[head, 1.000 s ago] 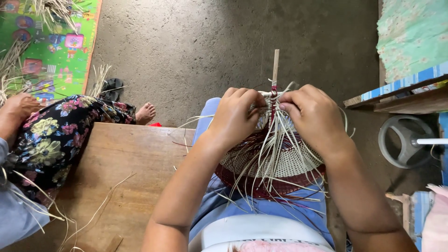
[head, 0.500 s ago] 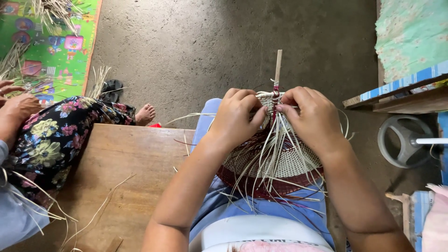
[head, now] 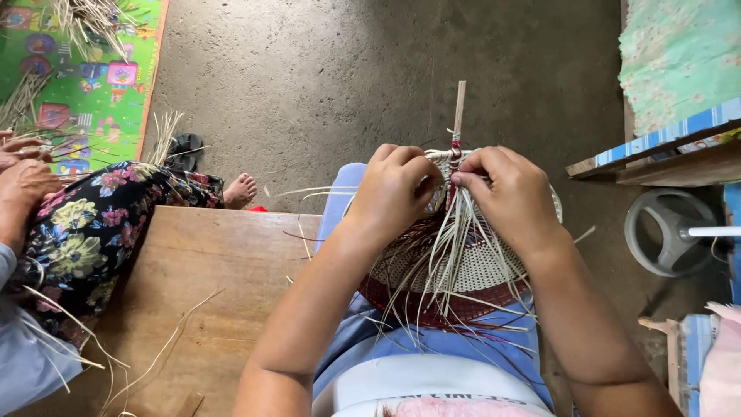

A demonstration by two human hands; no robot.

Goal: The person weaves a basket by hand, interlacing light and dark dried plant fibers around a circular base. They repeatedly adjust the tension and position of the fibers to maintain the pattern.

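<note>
While we look down over our lap, both our hands work at the top edge of a half-woven basket (head: 463, 270) that rests on our thighs, just right of the picture's centre. Our left hand (head: 395, 189) is curled shut, fingers folded over the basket's rim at its 11 o'clock side, and it seems to pinch a pale strand, though the fingertips are tucked out of sight and we cannot be sure. Our right hand (head: 509, 197) is closed at the 1 o'clock side, thumb and forefinger nipping a bundle of pale reed strands (head: 448, 255) that fan downward toward 6 o'clock across the weave. Between the two hands a thin wooden stick (head: 459, 108) stands upright, pointing to 12 o'clock, with a dark red binding near its foot. The basket's body is pale lattice with a dark red band along its lower edge.

At 9 o'clock from the basket lies a wooden bench (head: 201, 270), with a few loose strands on it. Beyond it, at the far left, another person in a flowered dark garment (head: 100, 208) sits with a bare foot (head: 241, 189) on the concrete floor (head: 324, 77), and their hands (head: 23, 174) hold strands too. A green patterned mat (head: 93, 69) lies at 10 o'clock, and a grey wheel-shaped thing (head: 668, 232) sits at 3 o'clock.
</note>
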